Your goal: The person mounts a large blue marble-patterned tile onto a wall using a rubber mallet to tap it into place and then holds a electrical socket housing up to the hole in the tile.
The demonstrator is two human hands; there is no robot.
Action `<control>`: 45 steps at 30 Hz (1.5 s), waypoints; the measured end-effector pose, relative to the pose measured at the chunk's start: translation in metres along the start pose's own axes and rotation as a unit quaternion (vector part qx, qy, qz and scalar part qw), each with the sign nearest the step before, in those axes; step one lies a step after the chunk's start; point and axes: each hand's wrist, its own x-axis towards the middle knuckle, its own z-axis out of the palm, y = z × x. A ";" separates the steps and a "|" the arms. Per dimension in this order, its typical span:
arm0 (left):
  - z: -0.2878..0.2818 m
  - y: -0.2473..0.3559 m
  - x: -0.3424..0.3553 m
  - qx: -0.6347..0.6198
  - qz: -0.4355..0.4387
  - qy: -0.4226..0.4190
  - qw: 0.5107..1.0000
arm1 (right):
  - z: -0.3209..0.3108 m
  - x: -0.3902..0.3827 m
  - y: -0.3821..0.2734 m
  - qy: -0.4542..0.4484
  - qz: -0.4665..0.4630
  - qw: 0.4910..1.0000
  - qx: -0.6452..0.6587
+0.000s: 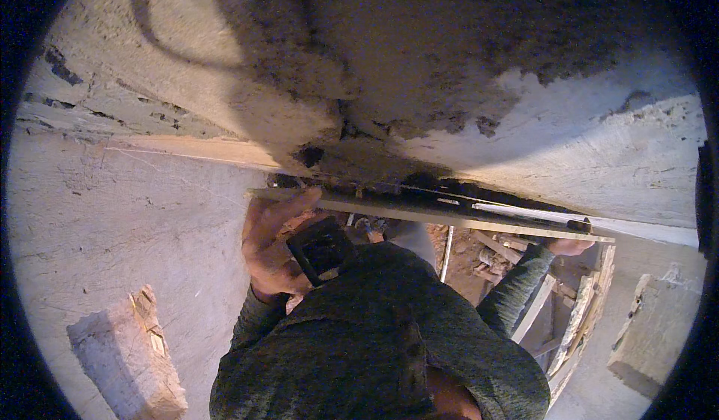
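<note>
Beside rough concrete (187, 38), 2 hands (271, 244) hold a board (389, 211).

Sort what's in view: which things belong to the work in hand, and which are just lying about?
In hand:
long board
left hand, holding its left end
right hand, at its right end

Apparently lying about:
wood scraps on the reddish ground below
pale slats at lower right, use unclear

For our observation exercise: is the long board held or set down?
Board held: left hand grips one end; right hand touches near the other.
</note>
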 end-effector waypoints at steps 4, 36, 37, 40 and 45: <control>0.001 -0.016 -0.001 0.061 0.107 -0.018 0.992 | -0.004 0.004 -0.005 0.002 -0.013 0.999 0.038; 0.006 -0.020 -0.001 0.137 0.244 -0.029 0.960 | -0.142 0.017 -0.291 -0.199 -0.007 0.811 0.551; 0.005 -0.018 0.001 0.140 0.252 -0.034 0.957 | -0.147 0.019 -0.292 -0.282 -0.078 0.792 0.535; 0.008 -0.012 0.004 0.162 0.283 -0.034 0.945 | -0.154 0.022 -0.324 -0.407 -0.085 0.677 0.607; 0.017 -0.014 -0.004 0.159 0.247 -0.013 0.956 | -0.158 0.025 -0.363 -0.486 -0.094 0.629 0.600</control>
